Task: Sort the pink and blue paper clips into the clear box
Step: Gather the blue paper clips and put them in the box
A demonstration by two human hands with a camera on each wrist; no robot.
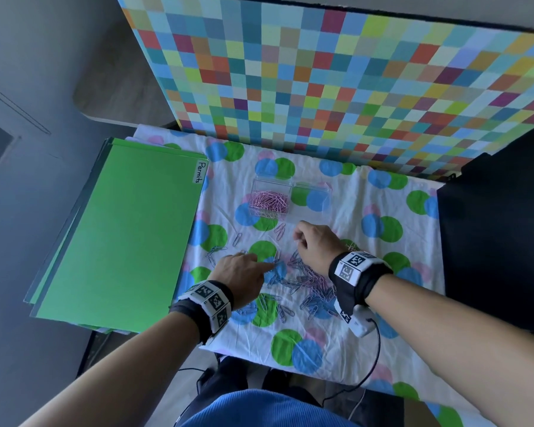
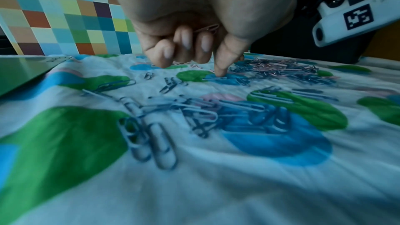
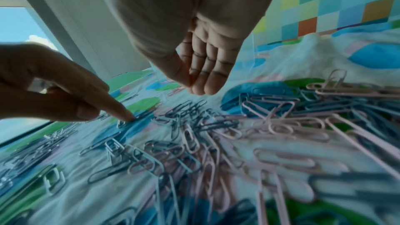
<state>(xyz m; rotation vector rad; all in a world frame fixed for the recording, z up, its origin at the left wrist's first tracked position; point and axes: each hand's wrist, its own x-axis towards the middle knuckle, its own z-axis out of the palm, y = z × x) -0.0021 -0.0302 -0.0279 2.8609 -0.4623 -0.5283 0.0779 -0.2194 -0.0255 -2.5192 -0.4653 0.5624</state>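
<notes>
A clear two-compartment box (image 1: 293, 184) stands at the back of the cloth. Its left half holds pink paper clips (image 1: 269, 201); in its right half (image 1: 313, 198) I see none. A mixed pile of pink and blue clips (image 1: 309, 282) (image 3: 238, 134) lies in front of it. My left hand (image 1: 269, 266) (image 2: 194, 61) presses its index fingertip on a blue clip (image 2: 216, 78) (image 3: 121, 122) at the pile's left edge. Its other fingers curl over a pink clip (image 2: 207, 28) in the palm. My right hand (image 1: 299, 238) (image 3: 201, 83) hovers over the pile's far side, fingers straight, thumb against them, nothing seen in it.
Green folders (image 1: 121, 235) labelled "Permits" lie left of the spotted cloth (image 1: 367, 334). A checkered board (image 1: 352, 72) stands behind the box. A dark object (image 1: 500, 241) borders the right side. Loose blue clips (image 1: 259, 306) (image 2: 155, 134) lie under my left wrist.
</notes>
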